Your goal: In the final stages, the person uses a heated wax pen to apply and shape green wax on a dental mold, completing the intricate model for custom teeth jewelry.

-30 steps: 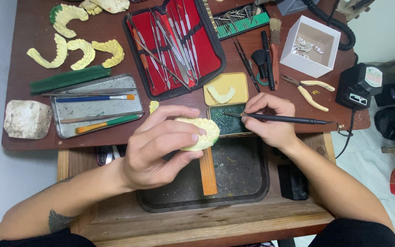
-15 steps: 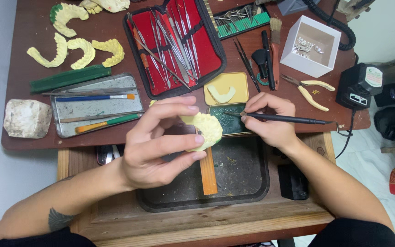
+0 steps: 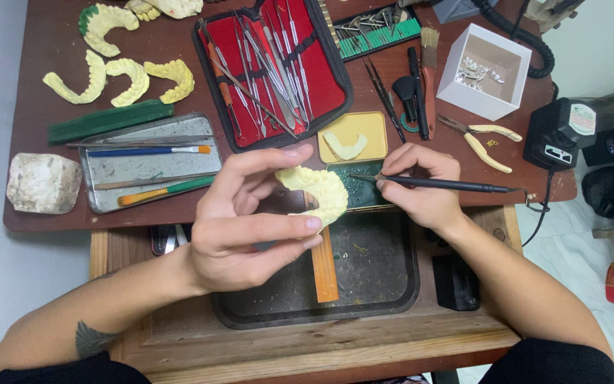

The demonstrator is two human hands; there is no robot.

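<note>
Head cam: left hand (image 3: 250, 220) pinches yellow tooth cast (image 3: 315, 190) over dark tray (image 3: 392, 299), tilted for access. Right hand (image 3: 421, 186) grips black pen tool (image 3: 442, 184) w/ tip in green tin (image 3: 353, 192), just right of cast.

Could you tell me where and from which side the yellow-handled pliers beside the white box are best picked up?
Grip the pliers by the two yellow handles, probably coming from above on the right. The handles splay apart toward the black power unit with bare table around them, while the metal jaws point left toward the brush.
</note>
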